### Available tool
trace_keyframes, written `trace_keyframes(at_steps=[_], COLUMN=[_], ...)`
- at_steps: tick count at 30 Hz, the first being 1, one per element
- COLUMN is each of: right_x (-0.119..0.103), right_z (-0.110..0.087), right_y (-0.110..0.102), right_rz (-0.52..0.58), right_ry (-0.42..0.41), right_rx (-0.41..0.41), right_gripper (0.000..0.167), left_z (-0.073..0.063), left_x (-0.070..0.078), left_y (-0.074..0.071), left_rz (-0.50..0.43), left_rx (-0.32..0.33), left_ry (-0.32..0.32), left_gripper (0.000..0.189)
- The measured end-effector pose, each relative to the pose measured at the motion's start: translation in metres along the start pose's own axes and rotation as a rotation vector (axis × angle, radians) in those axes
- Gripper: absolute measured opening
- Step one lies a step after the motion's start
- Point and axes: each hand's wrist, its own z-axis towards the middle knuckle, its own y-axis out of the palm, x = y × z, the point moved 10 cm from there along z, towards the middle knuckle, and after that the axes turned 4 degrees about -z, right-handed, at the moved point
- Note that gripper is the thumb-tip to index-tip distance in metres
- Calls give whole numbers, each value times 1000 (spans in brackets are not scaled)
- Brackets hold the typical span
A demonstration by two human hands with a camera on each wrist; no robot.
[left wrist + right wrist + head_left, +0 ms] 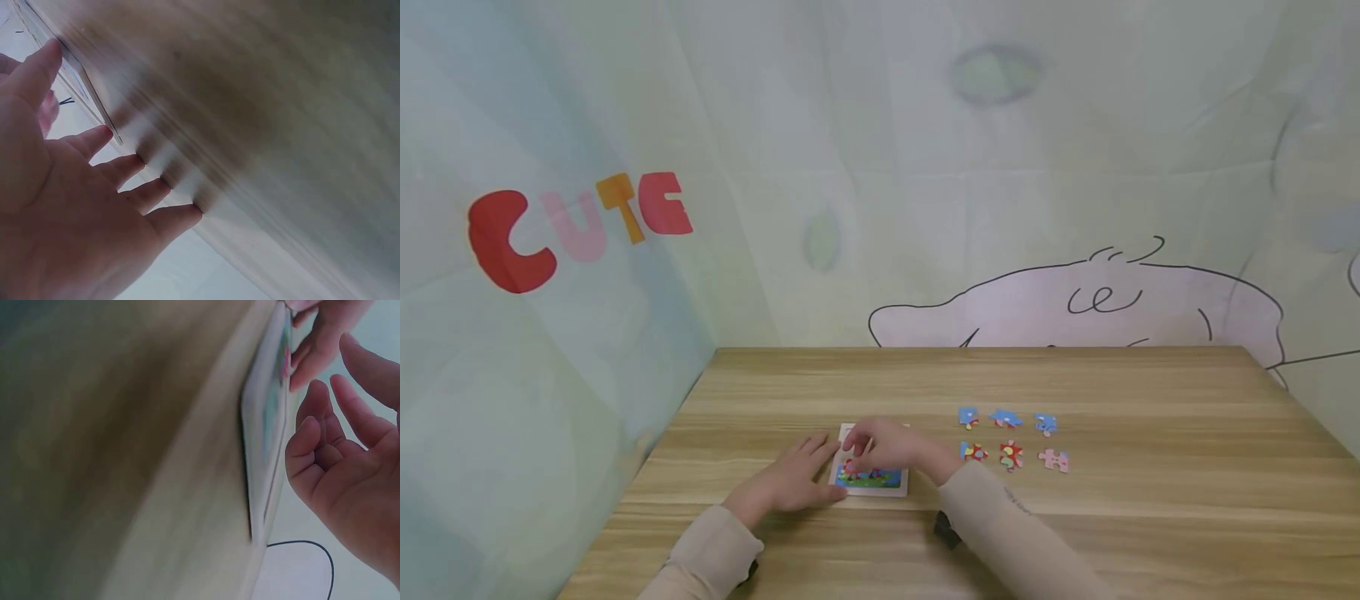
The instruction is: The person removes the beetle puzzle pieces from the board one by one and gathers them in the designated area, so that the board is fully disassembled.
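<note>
A flat puzzle board with a white border lies on the wooden table, its lower part showing a blue, green and red picture. My left hand rests beside it with fingers spread, thumb and index fingertip at the board's left edge. In the left wrist view, the fingertips of that hand touch the tabletop. Over the board hovers my right hand, hiding its upper part. The right wrist view shows that hand's thumb apart from the index finger, the other fingers loosely bent, and nothing visible between them.
Right of the board, several loose jigsaw pieces lie in two rows: blue ones such as this piece behind, a red piece and a pink piece in front. A printed curtain hangs behind the table.
</note>
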Motion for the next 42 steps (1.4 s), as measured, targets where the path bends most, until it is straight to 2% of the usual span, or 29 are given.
trace_keyframes(at_steps=[11, 22, 29, 42], right_x=[6, 5, 7, 5], right_z=[6, 8, 9, 7], right_y=[10, 12, 14, 15], right_rz=[28, -30, -102, -132], right_ry=[47, 63, 103, 113], right_rx=[7, 10, 13, -1], right_gripper=[24, 30, 36, 30], left_z=[0, 1, 1, 1], left_x=[-1, -2, -3, 0], left_y=[1, 2, 2, 0], left_rz=[-16, -27, -23, -26], left_rx=[7, 4, 11, 17], left_ry=[-5, 12, 10, 17], left_gripper=[81, 83, 81, 80])
